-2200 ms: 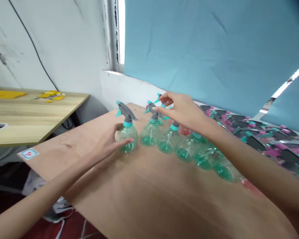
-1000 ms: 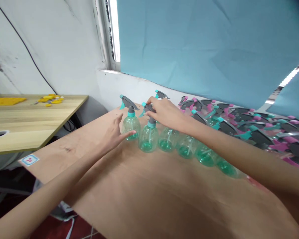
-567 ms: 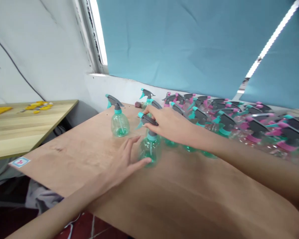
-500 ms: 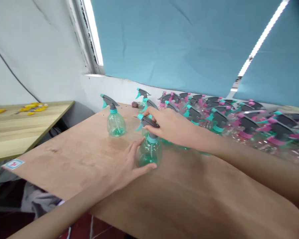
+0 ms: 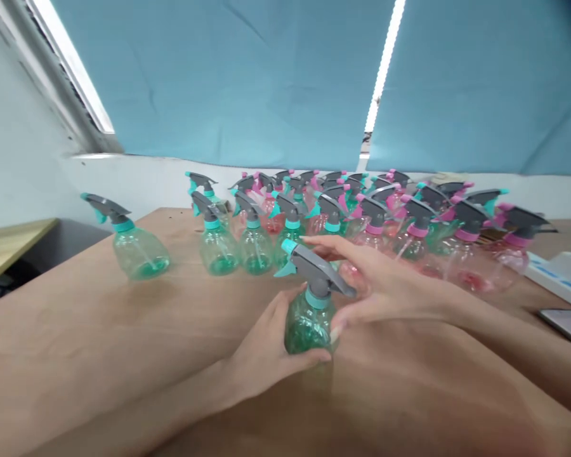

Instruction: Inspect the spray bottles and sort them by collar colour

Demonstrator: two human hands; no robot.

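Note:
A green spray bottle (image 5: 307,324) with a grey and teal trigger head stands on the brown table (image 5: 124,355) in front of me. My left hand (image 5: 271,349) wraps round its round body from the left and below. My right hand (image 5: 380,285) closes on the grey trigger head from the right, thumb under it, fingers over the top.
One green spray bottle (image 5: 136,244) stands alone at the left. Behind, several green bottles (image 5: 247,238) and pink bottles (image 5: 461,254) crowd the table's far side under blue blinds. A phone (image 5: 568,324) and a white box (image 5: 559,273) lie at the right edge.
Both hands have drawn the green bottle out of the row and toward me. My left hand has closed round its body. The view has swung right.

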